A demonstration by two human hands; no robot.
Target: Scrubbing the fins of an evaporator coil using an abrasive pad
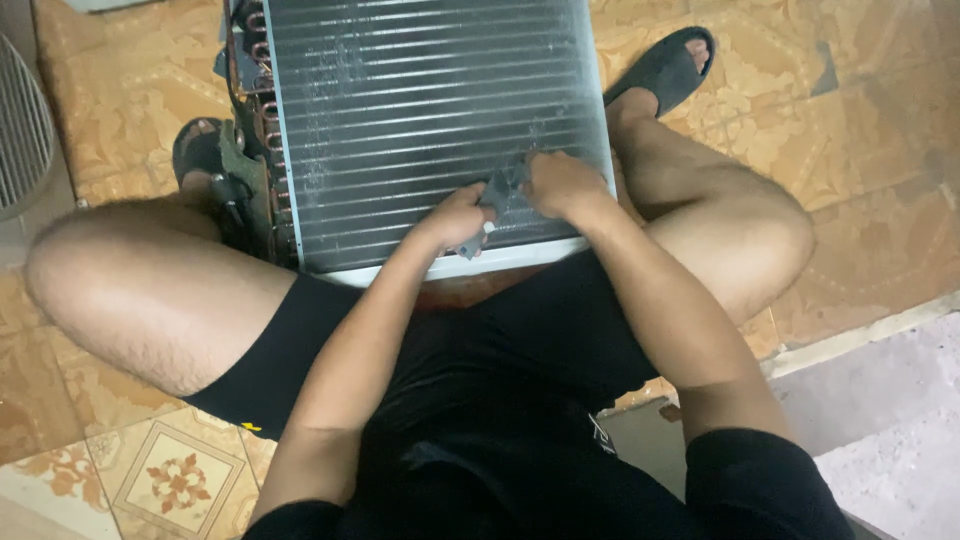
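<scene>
Seen from the head camera, a person sits on a patterned tile floor (860, 110) with knees spread wide, and a finned metal coil panel (420, 110) lies flat on the floor between the legs, its near white edge close to the black shorts. The panel is a rectangular block of thin silver fins crossed by horizontal tubes, and along its left side a row of copper tube bends (262, 100) shows beside a dark bracket. Nothing rests inside or on the panel apart from the hands and what they hold. The left hand (455, 218) reaches forward from a bent arm and lies over the lower part of the fins, its fingers curled shut around a small grey comb-like tool (490, 205) whose light tip pokes out below the knuckles. The right hand (562, 185) sits just beside it, touching the same tool from the other side, knuckles up and fingers folded down onto the fins; it looks closed on the tool's upper end. Both forearms run down toward the panel from the lower edge of the picture. A black sandal (665, 68) is on the foot at the panel's right edge, and a wire fan grille (20, 125) shows at the far left.
</scene>
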